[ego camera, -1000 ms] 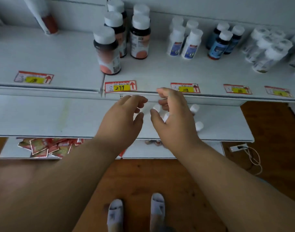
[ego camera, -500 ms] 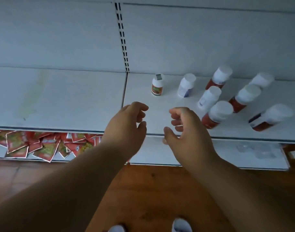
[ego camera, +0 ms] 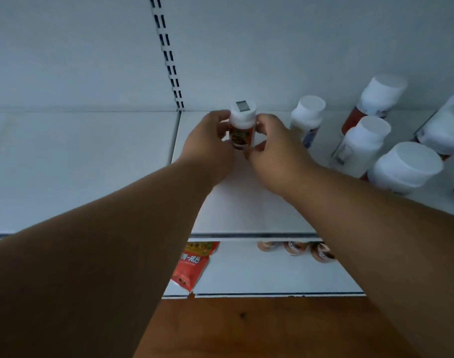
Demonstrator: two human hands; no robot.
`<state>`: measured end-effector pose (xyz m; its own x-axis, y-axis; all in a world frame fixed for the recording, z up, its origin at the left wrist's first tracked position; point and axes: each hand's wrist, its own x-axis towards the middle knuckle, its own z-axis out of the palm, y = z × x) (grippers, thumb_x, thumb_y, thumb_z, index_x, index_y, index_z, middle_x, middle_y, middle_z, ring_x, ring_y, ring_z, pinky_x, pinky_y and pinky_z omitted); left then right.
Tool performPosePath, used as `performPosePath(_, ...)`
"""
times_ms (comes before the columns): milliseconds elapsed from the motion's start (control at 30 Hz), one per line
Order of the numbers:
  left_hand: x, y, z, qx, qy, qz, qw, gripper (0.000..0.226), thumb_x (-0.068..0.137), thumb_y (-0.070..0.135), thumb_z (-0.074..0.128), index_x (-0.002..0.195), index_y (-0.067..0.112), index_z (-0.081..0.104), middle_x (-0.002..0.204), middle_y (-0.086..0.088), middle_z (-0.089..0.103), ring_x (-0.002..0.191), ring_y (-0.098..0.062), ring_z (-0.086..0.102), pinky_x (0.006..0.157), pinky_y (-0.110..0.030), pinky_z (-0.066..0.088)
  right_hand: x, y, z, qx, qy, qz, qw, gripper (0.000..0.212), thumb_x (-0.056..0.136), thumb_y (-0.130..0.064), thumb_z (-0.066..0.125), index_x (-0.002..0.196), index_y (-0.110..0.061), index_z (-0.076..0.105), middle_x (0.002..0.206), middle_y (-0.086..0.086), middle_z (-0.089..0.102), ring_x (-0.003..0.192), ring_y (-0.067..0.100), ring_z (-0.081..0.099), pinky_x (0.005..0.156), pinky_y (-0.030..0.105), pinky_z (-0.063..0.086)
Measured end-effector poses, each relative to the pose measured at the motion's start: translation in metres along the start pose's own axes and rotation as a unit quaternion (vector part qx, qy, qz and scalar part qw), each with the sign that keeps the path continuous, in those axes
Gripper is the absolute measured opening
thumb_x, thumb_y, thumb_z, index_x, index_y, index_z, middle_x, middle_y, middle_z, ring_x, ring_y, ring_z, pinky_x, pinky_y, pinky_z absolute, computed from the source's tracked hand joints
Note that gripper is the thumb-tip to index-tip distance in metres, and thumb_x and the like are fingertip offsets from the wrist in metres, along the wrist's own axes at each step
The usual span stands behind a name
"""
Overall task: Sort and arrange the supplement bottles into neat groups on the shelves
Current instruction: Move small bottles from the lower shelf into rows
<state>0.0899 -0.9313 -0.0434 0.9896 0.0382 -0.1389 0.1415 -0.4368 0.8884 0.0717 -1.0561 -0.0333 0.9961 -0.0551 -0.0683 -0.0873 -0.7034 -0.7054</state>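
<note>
Bottles numbered seven that I could count on the shelf: one small bottle, upright near its rear, gripped between my left hand and right hand; six others rightward, some cropped, labels unreadable.

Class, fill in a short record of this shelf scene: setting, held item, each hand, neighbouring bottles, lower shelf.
Setting: white shelf
Held item: small orange-label bottle, upright, white cap
Left hand: grips the bottle's left side
Right hand: grips its right side
Neighbours: white-capped bottles to the right, apart from it
Lower shelf: red packet
</note>
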Motion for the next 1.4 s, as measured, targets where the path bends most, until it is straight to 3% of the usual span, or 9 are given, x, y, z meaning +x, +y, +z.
performPosePath(133,-0.045,0.009,-0.026,-0.009,0.02,-0.022,1.0,0.03,0.091,0.015,0.067,0.115,0.031,0.06,0.095,0.008,0.069,0.086,-0.011,0.068,0.063,-0.025,0.05,-0.034,-0.017,-0.003,0.05,-0.009,0.004,0.999,0.052,0.09,-0.022,0.066,0.137,-0.022,0.043,0.127,-0.001,0.059,0.11,0.02,0.06,0.095,0.042,0.05)
performPosePath(267,-0.124,0.023,-0.082,-0.09,-0.007,-0.089,0.992,0.038,0.086,0.011,0.073,0.118,0.029,0.062,0.094,-0.006,0.071,0.086,-0.024,0.074,0.084,-0.046,0.06,-0.107,-0.06,-0.023,0.12,-0.066,0.023,0.99,0.051,0.09,-0.023,0.069,0.136,-0.027,0.047,0.112,-0.007,0.062,0.096,0.011,0.063,0.081,0.033,0.055)
performPosePath(433,-0.242,0.096,-0.172,-0.121,-0.013,-0.116,0.986,0.059,0.091,0.003,0.066,0.13,0.045,0.055,0.106,-0.004,0.068,0.088,-0.019,0.074,0.084,-0.044,0.06,-0.202,-0.16,-0.084,0.161,-0.159,0.003,0.974,0.044,0.09,-0.024,0.07,0.125,-0.035,0.046,0.101,-0.015,0.059,0.091,0.006,0.064,0.077,0.025,0.055)
performPosePath(633,-0.386,0.209,-0.281,-0.161,0.056,-0.127,0.977,0.059,0.093,-0.002,0.06,0.119,0.05,0.06,0.101,-0.012,0.063,0.089,-0.029,0.064,0.091,-0.059,0.054,-0.307,-0.302,-0.171,0.135,-0.232,-0.073,0.961,0.041,0.086,-0.029,0.072,0.117,-0.042,0.048,0.093,-0.018,0.059,0.087,0.007,0.064,0.085,0.041,0.055)
performPosePath(733,-0.431,0.25,-0.336,-0.174,0.08,-0.101,0.976,0.056,0.095,-0.002,0.058,0.124,0.047,0.058,0.106,-0.017,0.061,0.09,-0.038,0.065,0.087,-0.06,0.055,-0.34,-0.367,-0.195,0.132,-0.246,-0.126,0.952,0.044,0.087,-0.03,0.072,0.121,-0.042,0.047,0.094,-0.016,0.06,0.084,0.003,0.064,0.084,0.034,0.055)
performPosePath(800,-0.453,0.267,-0.371,-0.164,0.084,-0.078,0.98,0.056,0.095,-0.001,0.059,0.124,0.047,0.058,0.103,-0.012,0.059,0.086,-0.03,0.069,0.085,-0.063,0.054,-0.356,-0.403,-0.203,0.126,-0.247,-0.154,0.949,0.045,0.087,-0.03,0.072,0.121,-0.041,0.046,0.097,-0.013,0.061,0.082,0.003,0.064,0.08,0.028,0.056)
performPosePath(900,-0.469,0.275,-0.419,-0.13,0.086,-0.054,0.986,0.056,0.096,0.006,0.061,0.123,0.054,0.054,0.107,-0.007,0.06,0.089,-0.023,0.071,0.083,-0.06,0.056,-0.373,-0.448,-0.197,0.144,-0.244,-0.17,0.944,0.045,0.087,-0.026,0.072,0.122,-0.039,0.046,0.1,-0.009,0.061,0.082,0.004,0.065,0.072,0.02,0.057)
performPosePath(1100,-0.448,0.282,-0.478,-0.054,0.086,-0.02,0.995,0.057,0.095,0.013,0.063,0.126,0.059,0.048,0.107,0.007,0.062,0.084,-0.012,0.069,0.08,-0.041,0.061,-0.37,-0.497,-0.171,0.199,-0.185,-0.145,0.951,0.043,0.086,-0.024,0.073,0.117,-0.04,0.048,0.099,-0.011,0.065,0.087,0.007,0.068,0.08,0.037,0.059)
performPosePath(1400,-0.319,0.295,-0.482,-0.092,0.103,0.007,0.99,0.052,0.096,0.017,0.064,0.119,0.059,0.044,0.11,0.017,0.065,0.088,-0.003,0.07,0.078,-0.031,0.059,-0.252,-0.523,-0.17,0.171,-0.13,-0.129,0.968,0.042,0.087,-0.023,0.073,0.114,-0.041,0.046,0.099,-0.019,0.064,0.087,0.0,0.065,0.078,0.022,0.054)
